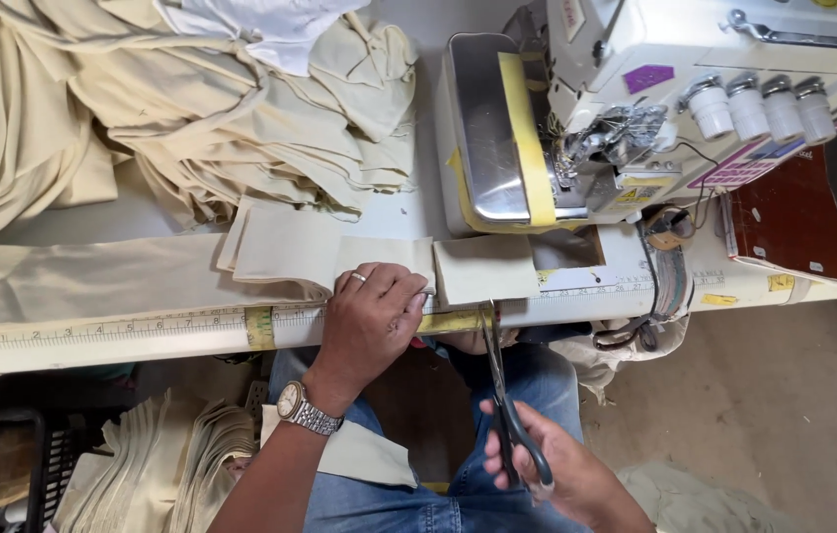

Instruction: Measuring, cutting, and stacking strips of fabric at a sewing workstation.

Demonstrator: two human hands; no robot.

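My left hand, with a ring and a wristwatch, lies flat on a small cream fabric piece at the table's front edge, on top of a ruler strip. My right hand is closed around the dark handles of scissors. The blades point up toward the table edge, right beside my left fingers. Another cut cream piece lies just to the right of the blades. A long cream fabric strip runs off to the left.
A white overlock sewing machine with several thread cones stands at the back right. A heap of cream cloth fills the back left. Stacked cut pieces sit low on the left, beside my jeans-clad lap.
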